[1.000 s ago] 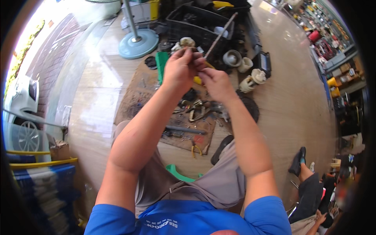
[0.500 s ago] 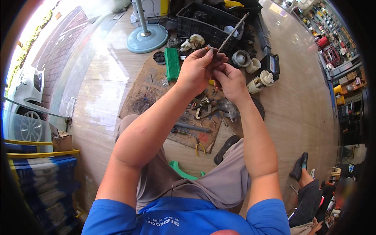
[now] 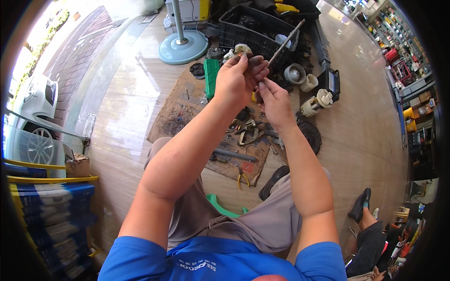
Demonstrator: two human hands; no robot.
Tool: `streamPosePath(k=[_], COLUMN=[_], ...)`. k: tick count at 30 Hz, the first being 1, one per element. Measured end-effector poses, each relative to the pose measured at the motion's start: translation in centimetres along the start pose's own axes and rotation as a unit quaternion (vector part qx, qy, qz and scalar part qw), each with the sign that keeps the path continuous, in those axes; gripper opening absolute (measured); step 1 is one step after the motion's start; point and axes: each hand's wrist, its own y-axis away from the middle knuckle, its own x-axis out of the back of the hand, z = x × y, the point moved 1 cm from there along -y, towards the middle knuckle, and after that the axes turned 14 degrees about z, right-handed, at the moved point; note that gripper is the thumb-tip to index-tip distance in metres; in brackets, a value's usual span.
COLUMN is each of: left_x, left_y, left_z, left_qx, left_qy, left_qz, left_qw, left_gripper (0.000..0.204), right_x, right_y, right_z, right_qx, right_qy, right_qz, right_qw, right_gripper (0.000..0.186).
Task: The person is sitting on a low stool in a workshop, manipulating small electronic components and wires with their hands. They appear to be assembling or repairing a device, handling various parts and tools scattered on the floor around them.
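My left hand (image 3: 236, 79) is raised over the far part of a dirty cardboard sheet (image 3: 171, 112). Its palm is turned up, the fingers loosely curved and the thumb apart. Close against its fingers, my right hand (image 3: 275, 102) pinches thumb to forefinger; whatever is between them is too small to make out. A thin straight rod (image 3: 288, 40) slants from beside my left fingertips across a black crate (image 3: 227, 28); I cannot tell whether either hand touches it. Left of my hands lies a green plastic case (image 3: 211, 77). Pliers with yellow handles (image 3: 243, 180) rest on the cardboard's near edge.
Beyond my right hand stand a round finned blower wheel (image 3: 295, 73), a whitish pump-like part (image 3: 316, 103) and a black box (image 3: 329, 82). A round blue stand base (image 3: 183, 47) is at far left. Another person's shoe (image 3: 359, 206) shows at right.
My left thumb and fingers have spread apart, and the hand has turned more palm up. My right hand stays close by, still pinching. The whole view has shifted slightly.
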Motion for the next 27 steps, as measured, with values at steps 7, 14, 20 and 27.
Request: streamPosePath(k=[7,14,20,27], left_x=[0.8,0.5,0.7,2.7], left_y=[-0.3,1.5,3.9,2.0], left_z=[1.4,3.1,2.1,-0.5], left_qx=[0.042,0.134,0.088,-0.088], left_qy=[-0.049,-0.314,-0.632,-0.686], left_qz=[-0.080,-0.231,-0.226,-0.179], left_qw=[0.995,0.911,0.736,0.699], left_gripper=[0.019,0.019,0.022,0.020], right_x=[1.5,4.8,5.8,5.1], right_y=[-0.9,-1.1,-1.2,-1.2], right_z=[-0.9,-3.0,-3.4,-3.4], right_qx=[0.036,0.137,0.181,0.234], right_qy=[0.082,0.308,0.394,0.412], right_qz=[-0.079,-0.137,-0.096,-0.043], right_qw=[0.993,0.932,0.896,0.880], right_gripper=[0.019,0.015,0.020,0.019])
